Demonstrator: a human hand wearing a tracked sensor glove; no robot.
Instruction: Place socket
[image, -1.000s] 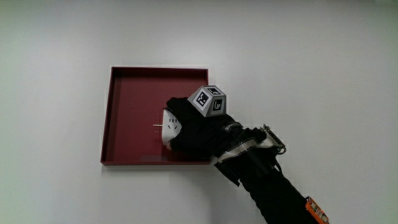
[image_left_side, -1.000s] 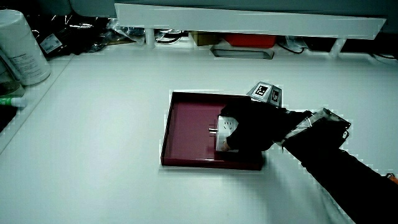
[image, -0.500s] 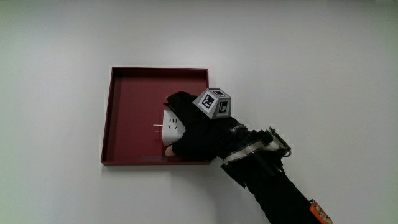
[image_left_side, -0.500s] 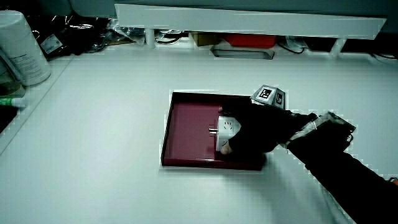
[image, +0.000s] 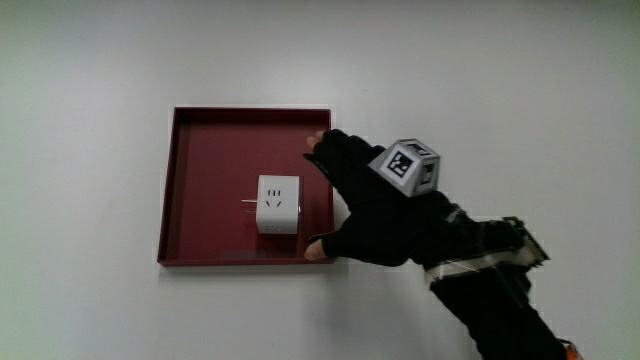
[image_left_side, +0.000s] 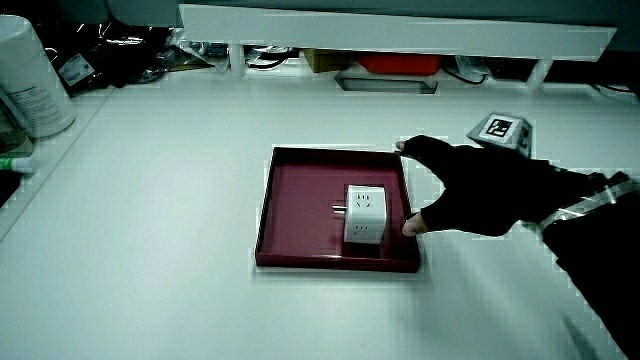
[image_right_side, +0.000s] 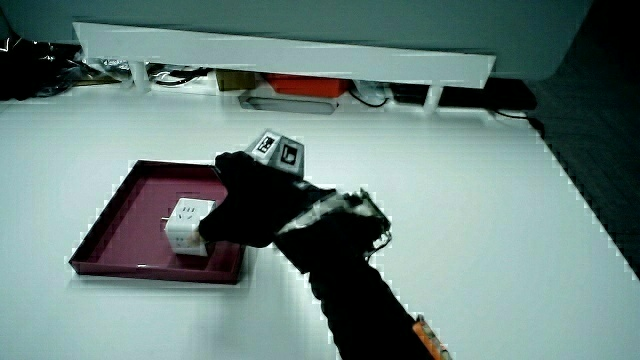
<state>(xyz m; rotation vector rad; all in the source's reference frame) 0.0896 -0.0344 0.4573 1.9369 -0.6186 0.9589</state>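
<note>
The socket (image: 278, 205) is seen resting in the red tray (image: 190, 180) on the counter (image: 90, 60), released; the hand (image: 372, 205) is held beside it over the tray's rim, fingers (image: 322, 148) spread and empty; a careless withdrawal could nudge the tray; no writing can be read.

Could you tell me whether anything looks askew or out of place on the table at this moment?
Nothing stands out. The socket sits flat and square inside the red tray, and the open hand is beside it, holding nothing.
</note>
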